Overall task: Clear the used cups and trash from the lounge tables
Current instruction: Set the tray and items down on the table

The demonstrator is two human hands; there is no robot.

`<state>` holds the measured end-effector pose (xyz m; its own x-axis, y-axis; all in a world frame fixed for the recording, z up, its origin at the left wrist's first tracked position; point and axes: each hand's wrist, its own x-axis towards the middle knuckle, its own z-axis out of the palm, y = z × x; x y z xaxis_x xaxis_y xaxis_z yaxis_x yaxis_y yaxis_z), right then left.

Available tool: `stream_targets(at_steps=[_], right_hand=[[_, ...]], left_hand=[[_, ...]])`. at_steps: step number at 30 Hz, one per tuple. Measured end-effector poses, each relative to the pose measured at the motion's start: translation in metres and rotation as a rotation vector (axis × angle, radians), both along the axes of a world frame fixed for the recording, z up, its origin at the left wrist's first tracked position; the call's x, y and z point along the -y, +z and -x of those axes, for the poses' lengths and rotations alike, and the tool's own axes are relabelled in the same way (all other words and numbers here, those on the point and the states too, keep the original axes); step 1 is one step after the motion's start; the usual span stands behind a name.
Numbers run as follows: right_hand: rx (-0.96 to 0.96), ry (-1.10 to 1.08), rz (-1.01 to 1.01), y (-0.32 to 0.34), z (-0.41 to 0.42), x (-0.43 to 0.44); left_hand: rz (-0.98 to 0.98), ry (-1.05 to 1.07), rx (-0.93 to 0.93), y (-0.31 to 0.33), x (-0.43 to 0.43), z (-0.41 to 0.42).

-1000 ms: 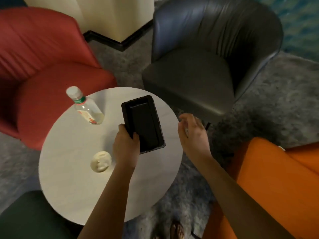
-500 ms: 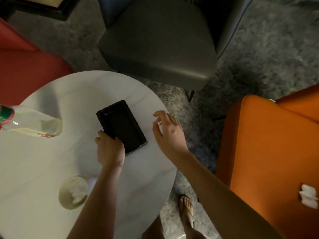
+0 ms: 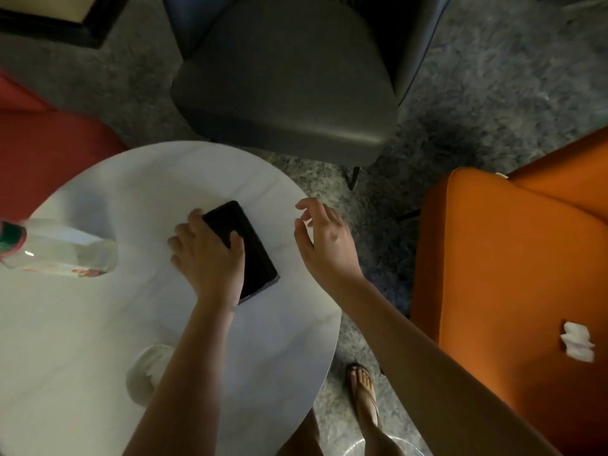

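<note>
A black rectangular tray [image 3: 255,258] lies flat on the round white table [image 3: 283,327]. My left hand [image 3: 207,255] holds the tray by its left edge, thumb on top and fingers curled at the side. My right hand [image 3: 325,241] hovers over the table's right rim with relaxed, spread fingers and holds nothing. A clear plastic bottle [image 3: 59,251] with a green and red label lies on its side at the table's left. A crumpled white tissue [image 3: 148,370] sits near the table's front, partly hidden by my left forearm. Another white tissue [image 3: 577,340] lies on the orange chair [image 3: 510,258].
A grey chair [image 3: 286,87] stands behind the table and a red chair [image 3: 39,153] at the left. The orange chair is close on the right. My sandalled foot [image 3: 362,386] is on the grey carpet between table and orange chair.
The tray has come down from a raised tilt to lie flat on the table, my left hand sliding further over it. My view has tipped downward and right; the right hand has spread.
</note>
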<state>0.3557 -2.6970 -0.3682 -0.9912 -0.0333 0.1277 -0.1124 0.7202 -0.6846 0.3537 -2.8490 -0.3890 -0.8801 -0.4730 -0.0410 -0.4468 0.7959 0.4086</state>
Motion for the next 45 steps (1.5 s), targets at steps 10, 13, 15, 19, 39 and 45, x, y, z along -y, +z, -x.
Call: stream_targets(at_steps=[10, 13, 15, 19, 39, 45], right_hand=[[-0.057, -0.312, -0.04, 0.06, -0.026, -0.131], [-0.079, -0.434, -0.063, 0.067, -0.052, -0.196], [-0.079, -0.532, -0.079, 0.064, -0.073, -0.242], [-0.076, -0.678, -0.081, 0.049, -0.113, -0.327], [0.444, -1.074, -0.068, -0.195, -0.216, -0.675], [0.494, -1.086, 0.066, -0.223, -0.22, -0.686]], left_hand=[[-0.349, -0.654, -0.195, 0.082, -0.157, 0.029], [-0.424, -0.827, -0.245, 0.09, -0.227, 0.017], [-0.449, -0.926, -0.247, 0.088, -0.276, 0.006], [-0.484, -1.043, -0.201, 0.072, -0.367, -0.022], [-0.222, -0.927, 0.635, -0.159, -0.658, -0.201], [-0.092, -0.899, 0.647, -0.176, -0.656, -0.215]])
